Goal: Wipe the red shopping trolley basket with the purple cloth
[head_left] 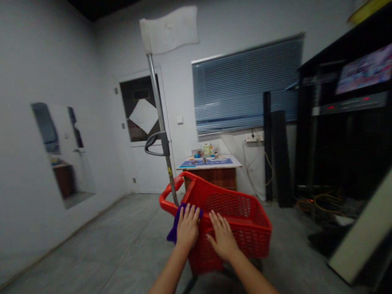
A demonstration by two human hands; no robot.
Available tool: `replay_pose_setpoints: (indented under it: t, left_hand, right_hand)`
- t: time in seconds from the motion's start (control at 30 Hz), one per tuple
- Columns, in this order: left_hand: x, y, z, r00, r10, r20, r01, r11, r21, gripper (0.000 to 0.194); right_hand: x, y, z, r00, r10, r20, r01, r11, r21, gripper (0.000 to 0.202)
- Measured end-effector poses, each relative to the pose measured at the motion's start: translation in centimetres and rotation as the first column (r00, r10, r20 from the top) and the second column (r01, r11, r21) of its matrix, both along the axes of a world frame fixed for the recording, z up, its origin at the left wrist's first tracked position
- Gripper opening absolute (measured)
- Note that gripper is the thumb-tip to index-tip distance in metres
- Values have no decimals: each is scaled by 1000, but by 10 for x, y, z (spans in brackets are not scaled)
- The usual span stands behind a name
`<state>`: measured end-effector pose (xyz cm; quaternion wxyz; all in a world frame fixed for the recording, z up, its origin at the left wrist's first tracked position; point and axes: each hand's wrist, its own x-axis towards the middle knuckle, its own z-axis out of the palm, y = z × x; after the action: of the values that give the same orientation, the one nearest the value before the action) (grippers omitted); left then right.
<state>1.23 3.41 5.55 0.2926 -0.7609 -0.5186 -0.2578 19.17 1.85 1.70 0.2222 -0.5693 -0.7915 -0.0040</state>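
A red plastic shopping cart (226, 194) with perforated basket walls stands in front of me. My left hand (188, 226) holds a purple cloth (174, 228) against the cart's near side, close to the handle end, its fingers laid over the fabric. To the right of it, my right hand (223, 237) rests open on the same side, fingers extended and thumb apart, with nothing seen in it. A metal pole (157, 94) rises from the handle end, carrying a grey loop-shaped grip (156, 145) and a white flag-shaped board (171, 30). The cart's underside is mostly hidden.
Behind the cart is a wooden cabinet (211, 177) with small items on top. Black shelving (306, 134) with a screen (366, 69) stands at right, cables (327, 202) tangled below. A pale panel (361, 228) leans nearby. A white door (147, 171) and mirror (76, 171) are at left.
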Motion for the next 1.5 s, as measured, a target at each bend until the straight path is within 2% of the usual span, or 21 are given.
replay_pose_setpoints:
  t: [0.1,0.17,0.23,0.33,0.43,0.53,0.7,0.87,0.97,1.2,1.4,1.5]
  left_hand:
    - [11,2,-10,997,-66,-29,65,998,-25,41]
    - [9,6,-11,994,-99,-48,98,995,-27,41]
    - [-1,9,-8,990,-126,-68,125,992,-23,40]
    - [-21,9,3,997,-69,-23,69,998,1,38]
    - [-28,5,11,1000,-18,13,18,1000,19,38]
    - [-20,2,10,999,5,45,-6,1000,24,38]
    - [-3,2,1,998,-31,53,30,1000,5,39]
    - [-4,3,1,995,-44,89,45,999,-9,37]
    - [-4,0,3,994,-38,106,40,999,-14,37]
    - [15,-6,-3,996,-51,72,56,996,-62,36]
    - [3,1,-1,992,-123,-40,117,985,-126,37]
    - [-2,2,1,997,-72,-34,68,989,-129,37]
  right_hand:
    - [-4,-2,2,1000,12,-2,-12,1000,-21,75]
    - [-4,-3,3,1000,21,1,-21,999,-28,75]
    - [-3,-3,4,1000,29,4,-29,999,-25,75]
    - [-3,-2,2,1000,29,7,-29,1000,-10,75]
    - [-7,-1,0,1000,15,10,-15,1000,2,75]
    - [-11,0,-1,1000,8,14,-8,1000,3,75]
    - [-7,2,1,999,19,39,-19,1000,-10,74]
    - [12,5,-4,994,-106,31,106,994,5,74]
    - [18,4,-5,993,-106,47,108,994,-30,74]
    - [7,-4,3,991,-122,52,126,989,-79,80]
    - [8,-5,6,993,-97,67,103,989,-102,80]
    - [6,-5,6,993,-97,65,103,991,-91,81]
